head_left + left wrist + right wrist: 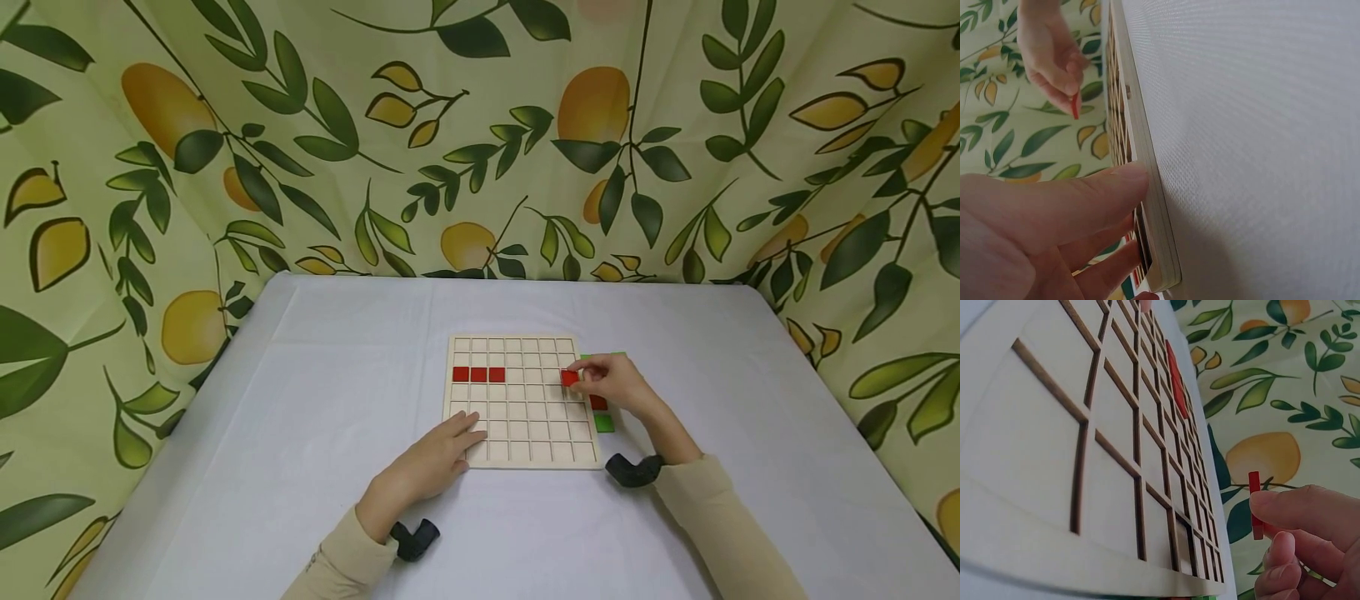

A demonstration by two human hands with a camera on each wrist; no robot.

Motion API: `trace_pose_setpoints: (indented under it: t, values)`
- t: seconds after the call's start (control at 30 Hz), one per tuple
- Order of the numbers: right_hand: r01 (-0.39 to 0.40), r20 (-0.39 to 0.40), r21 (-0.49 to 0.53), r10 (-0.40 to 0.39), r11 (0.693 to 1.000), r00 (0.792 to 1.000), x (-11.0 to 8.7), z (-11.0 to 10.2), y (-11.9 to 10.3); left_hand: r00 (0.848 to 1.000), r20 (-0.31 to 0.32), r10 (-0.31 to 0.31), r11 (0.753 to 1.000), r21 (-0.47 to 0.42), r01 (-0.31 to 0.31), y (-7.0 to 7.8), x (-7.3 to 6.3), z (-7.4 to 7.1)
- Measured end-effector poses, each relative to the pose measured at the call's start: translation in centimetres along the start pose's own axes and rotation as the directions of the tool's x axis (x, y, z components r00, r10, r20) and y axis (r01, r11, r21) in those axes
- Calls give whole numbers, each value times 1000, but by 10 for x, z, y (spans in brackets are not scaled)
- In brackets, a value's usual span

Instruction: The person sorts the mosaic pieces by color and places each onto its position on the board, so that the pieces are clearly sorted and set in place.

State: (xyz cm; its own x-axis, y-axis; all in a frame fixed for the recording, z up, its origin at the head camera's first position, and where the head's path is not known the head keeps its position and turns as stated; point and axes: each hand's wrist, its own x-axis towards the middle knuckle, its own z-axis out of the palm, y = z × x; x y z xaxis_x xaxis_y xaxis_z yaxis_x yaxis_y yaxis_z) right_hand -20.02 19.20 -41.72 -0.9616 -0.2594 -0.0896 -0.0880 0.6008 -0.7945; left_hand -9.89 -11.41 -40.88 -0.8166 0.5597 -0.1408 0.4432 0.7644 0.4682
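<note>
From where I stand, I see a person working with both hands at a white-covered table [315,400]. The right hand [617,385] is grasping one small red square tile [570,378], pinched between the thumb and a finger. This tile is above the right part of the wooden grid board [540,429]; in the right wrist view it is lifted and stands on its edge, apart from the board.

The left hand [431,458] does not grasp anything. It rests at the near left corner of the board, with its fingers laid rather straight over the cells and its thumb touching the near edge.

On the board, three red tiles [478,375] lie side by side in the third row from the far edge, beginning at the left column. Just beside the right edge of the board, partly hidden by the right hand and its wrist, there are green tiles [604,423] and a red one between them.

The person wears beige sleeves [723,517]. Behind the table hangs a curtain [510,133] printed with green leaves and orange-yellow fruits.
</note>
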Motion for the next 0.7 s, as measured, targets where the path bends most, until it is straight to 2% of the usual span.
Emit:
trace_pose_setpoints:
  t: [0.53,0.7]
  values:
    - [8,14,27,-8,1000,1000,7,8,-9,1000,0,-7,1000,-3,7,-1,1,1]
    - [-13,18,39,13,999,1000,10,13,-12,1000,4,-8,1000,4,8,-1,1,1]
